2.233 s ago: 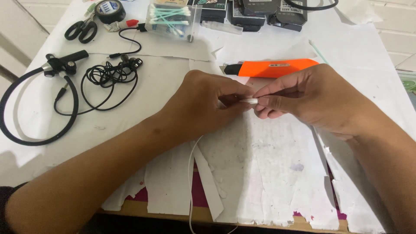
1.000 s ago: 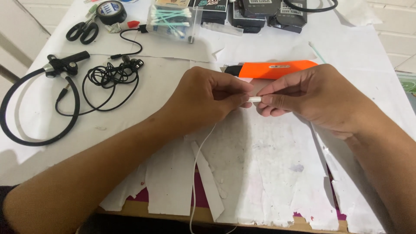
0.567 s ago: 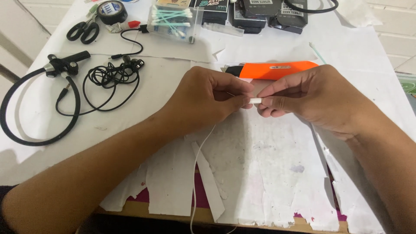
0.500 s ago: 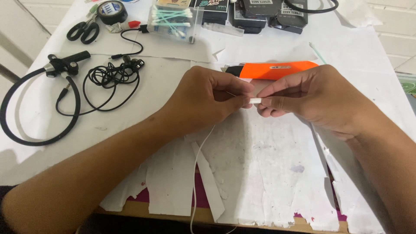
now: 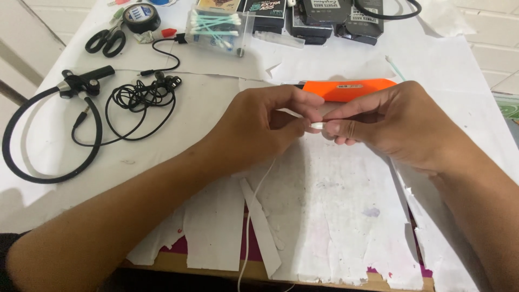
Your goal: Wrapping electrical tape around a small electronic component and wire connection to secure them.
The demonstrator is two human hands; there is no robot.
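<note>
My left hand [image 5: 259, 127] and my right hand [image 5: 389, 121] meet fingertip to fingertip over the paper-covered table [image 5: 335, 216]. Between them they pinch a small white plug [image 5: 317, 125] at the end of a thin white cable [image 5: 254, 208]. The cable runs out from under my left hand and down past the table's front edge. Just behind my fingers lies an orange tool [image 5: 346, 88] with a dark tip, partly hidden by my hands.
Black wired earphones [image 5: 141, 97] and a black neckband headset [image 5: 51, 132] lie at the left. Scissors [image 5: 106, 40], a tape roll [image 5: 140, 16], a clear box of cotton swabs [image 5: 216, 27] and dark product boxes [image 5: 324, 16] line the far edge.
Both hands stay together at the plug with only slight finger shifts. The white cable below my left hand has swung a little.
</note>
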